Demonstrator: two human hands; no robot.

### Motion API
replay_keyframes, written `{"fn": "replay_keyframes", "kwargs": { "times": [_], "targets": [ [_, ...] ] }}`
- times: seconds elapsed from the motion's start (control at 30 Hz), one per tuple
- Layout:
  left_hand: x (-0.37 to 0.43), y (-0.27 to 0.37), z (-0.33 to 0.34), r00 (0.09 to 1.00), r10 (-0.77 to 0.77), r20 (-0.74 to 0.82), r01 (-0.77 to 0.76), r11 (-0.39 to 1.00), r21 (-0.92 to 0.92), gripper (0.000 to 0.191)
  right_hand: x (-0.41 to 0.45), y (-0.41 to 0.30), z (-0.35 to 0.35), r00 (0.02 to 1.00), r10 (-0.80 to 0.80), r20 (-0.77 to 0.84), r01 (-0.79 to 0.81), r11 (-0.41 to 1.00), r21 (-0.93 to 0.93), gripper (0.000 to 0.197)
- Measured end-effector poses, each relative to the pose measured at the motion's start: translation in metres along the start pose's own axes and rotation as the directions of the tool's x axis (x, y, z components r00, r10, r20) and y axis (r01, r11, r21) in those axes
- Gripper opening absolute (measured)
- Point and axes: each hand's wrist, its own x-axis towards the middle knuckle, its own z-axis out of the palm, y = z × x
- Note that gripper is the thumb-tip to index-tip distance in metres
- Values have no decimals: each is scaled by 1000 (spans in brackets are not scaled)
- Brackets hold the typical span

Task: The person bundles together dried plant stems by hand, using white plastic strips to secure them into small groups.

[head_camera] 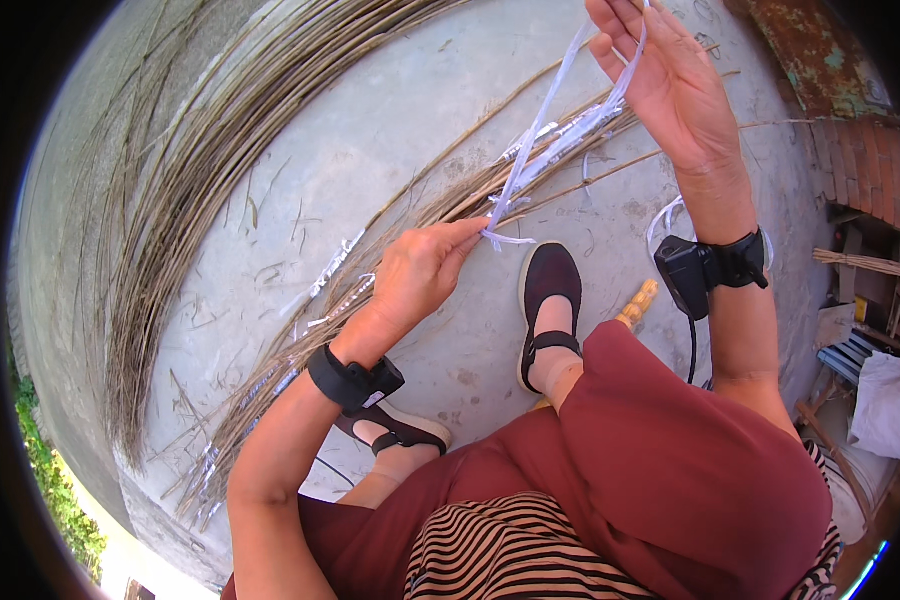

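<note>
My left hand pinches the lower end of a whitish plastic strip between thumb and fingers, just above a bundle of thin dry sticks on the concrete floor. The strip rises in a long loop to my right hand, which is raised at the top right with its palm showing. There the strip passes around the fingers, whose tips are partly cut off by the picture's edge. Shiny plastic strips lie along the stick bundle, which runs diagonally under both hands.
A large heap of long thin sticks curves along the upper left. My dark shoes stand near the bundle, beside a yellowish stool leg. At the right are a brick structure and a white sack.
</note>
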Motion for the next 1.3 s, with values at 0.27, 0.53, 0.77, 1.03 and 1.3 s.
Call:
{"fn": "replay_keyframes", "kwargs": {
  "times": [0.27, 0.53, 0.77, 1.03, 1.3],
  "targets": [
    [-4, -12, 3, 993, -87, 74, 98, 981, -168, 22, -32, 28, -37, 999, -49, -9, 12, 413, -911, 43],
    [9, 15, -13, 889, -238, 391, 435, 704, -561, 25, -105, 50, -68, 873, 449, -190, -386, 397, -833, 16],
    [23, 31, -11, 748, -327, 578, 650, 539, -536, 23, -92, 102, -60, 996, 68, -55, -86, 875, -476, 50],
    [25, 21, -6, 682, -240, 690, 715, 416, -562, 27, -75, 108, -78, 940, 200, 275, 83, 649, -756, 26],
    [21, 14, -2, 853, -250, 459, 498, 655, -568, 24, -113, 98, -63, 833, 473, 287, 127, 342, -931, 20]
  ]
}}
